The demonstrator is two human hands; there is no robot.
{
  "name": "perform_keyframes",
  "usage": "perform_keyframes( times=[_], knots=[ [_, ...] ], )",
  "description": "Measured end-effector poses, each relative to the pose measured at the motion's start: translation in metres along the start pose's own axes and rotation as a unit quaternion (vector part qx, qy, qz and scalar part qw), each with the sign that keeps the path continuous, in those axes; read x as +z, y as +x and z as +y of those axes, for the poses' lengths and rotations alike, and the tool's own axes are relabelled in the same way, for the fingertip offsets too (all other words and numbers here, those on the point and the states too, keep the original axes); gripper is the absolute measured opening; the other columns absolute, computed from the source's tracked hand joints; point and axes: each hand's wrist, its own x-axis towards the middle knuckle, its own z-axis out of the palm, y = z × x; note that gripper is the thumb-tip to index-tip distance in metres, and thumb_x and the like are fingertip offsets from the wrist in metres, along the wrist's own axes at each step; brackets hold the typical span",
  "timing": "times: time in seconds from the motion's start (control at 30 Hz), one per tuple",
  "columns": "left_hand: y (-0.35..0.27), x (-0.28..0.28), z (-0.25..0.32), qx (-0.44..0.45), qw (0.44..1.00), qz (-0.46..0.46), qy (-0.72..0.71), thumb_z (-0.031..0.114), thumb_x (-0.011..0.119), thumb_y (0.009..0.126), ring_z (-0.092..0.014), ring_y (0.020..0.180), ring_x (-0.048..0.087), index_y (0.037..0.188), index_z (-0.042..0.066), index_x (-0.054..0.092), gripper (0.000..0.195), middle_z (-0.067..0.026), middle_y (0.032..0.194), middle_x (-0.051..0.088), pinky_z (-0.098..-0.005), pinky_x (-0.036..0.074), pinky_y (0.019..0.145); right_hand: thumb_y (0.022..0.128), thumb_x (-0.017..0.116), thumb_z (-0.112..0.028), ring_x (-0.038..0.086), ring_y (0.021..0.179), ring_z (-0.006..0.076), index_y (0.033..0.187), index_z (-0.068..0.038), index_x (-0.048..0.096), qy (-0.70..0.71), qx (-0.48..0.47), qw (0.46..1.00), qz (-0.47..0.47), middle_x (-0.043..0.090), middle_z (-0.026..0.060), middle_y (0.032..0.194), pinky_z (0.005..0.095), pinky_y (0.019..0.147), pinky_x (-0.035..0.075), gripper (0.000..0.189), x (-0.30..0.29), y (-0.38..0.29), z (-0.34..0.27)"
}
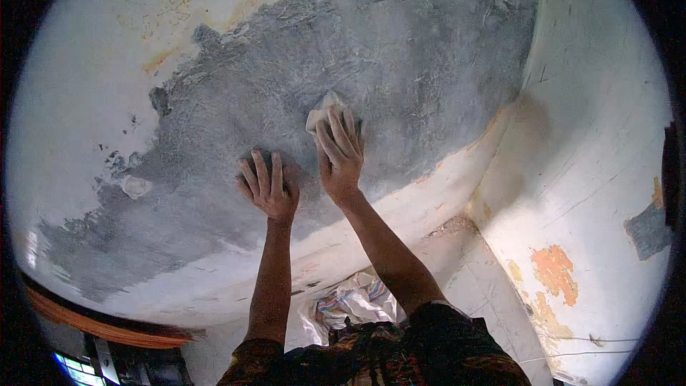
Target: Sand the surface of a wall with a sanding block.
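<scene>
A large patch of grey plaster (pixel 407 86) with a ragged edge spreads over the pale painted wall (pixel 80 86) before me. My right hand (pixel 341 153) presses a pale folded sheet (pixel 320 118) against the grey patch. The sheet shows beyond the fingertips; whether it is cloth or abrasive paper I cannot tell. Lower and to the left, my left hand (pixel 268 182) rests on the same patch with fingers apart and holds nothing. Both arms reach up from the bottom of the view.
An adjoining wall (pixel 595 118) meets the patch at the right, with peeled orange spots (pixel 554 273). A crumpled striped woven plastic sheet (pixel 359 300) lies below, near the floor (pixel 477 273). At lower left runs a brown wooden edge (pixel 107 324). Thin wires (pixel 584 353) cross at lower right.
</scene>
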Motion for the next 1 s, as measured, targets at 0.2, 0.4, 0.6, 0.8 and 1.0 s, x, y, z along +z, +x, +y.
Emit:
perform_keyframes(
  times=[0.2,0.4,0.6,0.8,1.0],
  knots=[
    [0.002,0.002,0.003,0.007,1.000,0.011,0.013,0.026,0.051,0.088,-0.039,0.129,0.031,0.114,0.013,0.061,0.031,-0.0139,0.132,0.046,-0.0529,0.013,0.106,0.078,0.054,-0.009,0.030,0.130,0.0340,0.123,-0.016,0.052,-0.013,0.000,0.994,-0.106,0.038,0.0077,0.138,0.0627,0.104,0.011,0.045,-0.003,-0.100,0.024],
    [0.001,0.000,0.001,-0.007,1.000,0.009,0.005,0.026,0.051,0.088,-0.040,0.129,0.030,0.116,0.013,0.060,0.032,-0.0144,0.133,0.045,-0.0542,0.013,0.106,0.075,0.054,-0.009,0.030,0.130,0.0340,0.123,-0.016,0.052,0.006,-0.074,0.993,-0.091,0.039,0.0062,0.138,0.0629,0.104,0.012,0.049,-0.002,-0.005,0.009],
    [0.000,0.002,0.004,-0.015,1.000,-0.003,0.015,0.026,0.050,0.087,-0.040,0.127,0.032,0.117,0.015,0.059,0.033,-0.0151,0.133,0.044,-0.0554,0.013,0.105,0.074,0.058,-0.010,0.032,0.130,0.0305,0.125,-0.017,0.051,-0.015,-0.131,0.971,-0.198,0.038,0.0025,0.139,0.0665,0.102,0.010,0.051,-0.023,-0.063,0.054],
    [-0.006,0.003,0.004,-0.031,0.999,0.004,0.031,0.028,0.048,0.087,-0.041,0.126,0.034,0.117,0.013,0.059,0.035,-0.0166,0.132,0.045,-0.0564,0.013,0.104,0.074,0.059,-0.008,0.037,0.128,0.0266,0.120,-0.017,0.056,-0.004,-0.197,0.953,-0.230,0.044,0.0000,0.135,0.0625,0.103,0.007,0.047,-0.026,0.001,0.044],
    [-0.006,0.008,0.007,-0.050,0.997,-0.008,0.052,0.030,0.043,0.089,-0.042,0.128,0.031,0.117,0.011,0.058,0.037,-0.0183,0.133,0.043,-0.0577,0.014,0.104,0.073,0.061,-0.013,0.036,0.128,0.0226,0.121,-0.018,0.054,-0.011,-0.305,0.900,-0.312,0.039,-0.0018,0.139,0.0654,0.099,0.011,0.049,-0.032,-0.041,0.098]
  ],
)
